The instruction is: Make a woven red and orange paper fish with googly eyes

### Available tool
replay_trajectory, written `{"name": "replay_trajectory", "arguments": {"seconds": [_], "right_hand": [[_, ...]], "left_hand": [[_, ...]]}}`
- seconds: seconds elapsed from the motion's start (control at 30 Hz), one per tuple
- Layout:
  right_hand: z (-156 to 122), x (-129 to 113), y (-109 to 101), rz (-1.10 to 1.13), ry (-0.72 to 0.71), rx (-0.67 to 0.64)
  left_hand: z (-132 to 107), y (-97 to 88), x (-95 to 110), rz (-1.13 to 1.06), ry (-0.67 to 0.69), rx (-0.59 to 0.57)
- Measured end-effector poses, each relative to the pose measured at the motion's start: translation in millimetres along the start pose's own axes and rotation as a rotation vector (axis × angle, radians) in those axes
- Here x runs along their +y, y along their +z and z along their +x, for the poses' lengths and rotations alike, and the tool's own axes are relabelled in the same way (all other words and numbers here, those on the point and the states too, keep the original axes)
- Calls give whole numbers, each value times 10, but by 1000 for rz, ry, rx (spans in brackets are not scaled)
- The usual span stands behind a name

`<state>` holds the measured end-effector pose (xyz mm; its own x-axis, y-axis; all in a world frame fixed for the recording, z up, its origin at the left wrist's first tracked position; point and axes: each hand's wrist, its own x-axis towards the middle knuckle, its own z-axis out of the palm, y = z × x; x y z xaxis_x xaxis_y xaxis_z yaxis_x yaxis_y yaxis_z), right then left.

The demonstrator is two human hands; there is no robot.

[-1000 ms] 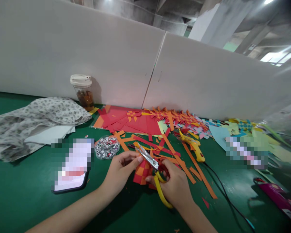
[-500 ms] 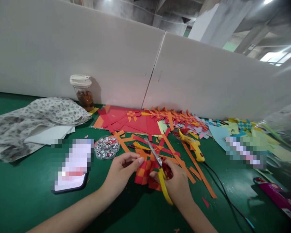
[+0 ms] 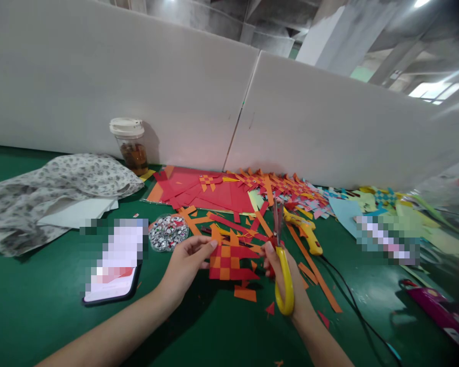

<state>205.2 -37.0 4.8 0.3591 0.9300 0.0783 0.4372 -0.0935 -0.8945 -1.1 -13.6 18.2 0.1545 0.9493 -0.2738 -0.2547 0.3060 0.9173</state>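
Between the fingers and thumb of my left hand is a woven paper piece in a red and orange checkerboard, with pointed strip ends at its top and right. My right hand is closed around scissors with yellow handles; their blades point up and away from me, beside the woven piece. The right fingertips are close to the strip ends, and I cannot tell whether they touch them. Below lie an orange paper scrap and a small red scrap.
Paper strips litter the green table, near a yellow glue gun with a black cable. A container of googly eyes and a phone lie left. Behind are red sheets, a lidded cup and a patterned cloth.
My right hand and the scissors have moved right, off the woven piece, and the blades have swung more upright. The woven piece now lies more open to view. A red scrap has appeared below it.
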Motion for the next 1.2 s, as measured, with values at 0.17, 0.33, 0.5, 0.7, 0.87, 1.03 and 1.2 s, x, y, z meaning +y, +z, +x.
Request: {"name": "replay_trajectory", "arguments": {"seconds": [0.17, 0.33, 0.5, 0.7, 0.87, 1.03, 1.2], "right_hand": [[-22, -79, 1, 33, 32, 1], [-41, -123, 17, 93, 18, 4], [-63, -135, 24, 121, 14, 9], [-75, -164, 11, 93, -7, 16], [-45, -103, 29, 65, -38, 53], [-25, -109, 7, 23, -42, 114], [-1, -54, -15, -11, -81, 133]], "left_hand": [[13, -9, -16, -6, -6, -5], [6, -18, -26, -23, -12, -12], [8, -20, -32, -57, -25, 15], [24, -16, -46, -68, -26, 26], [21, -16, -32, -20, -10, 50], [22, -33, -24, 20, 31, 30], [32, -45, -56, -3, 54, 5]]}}
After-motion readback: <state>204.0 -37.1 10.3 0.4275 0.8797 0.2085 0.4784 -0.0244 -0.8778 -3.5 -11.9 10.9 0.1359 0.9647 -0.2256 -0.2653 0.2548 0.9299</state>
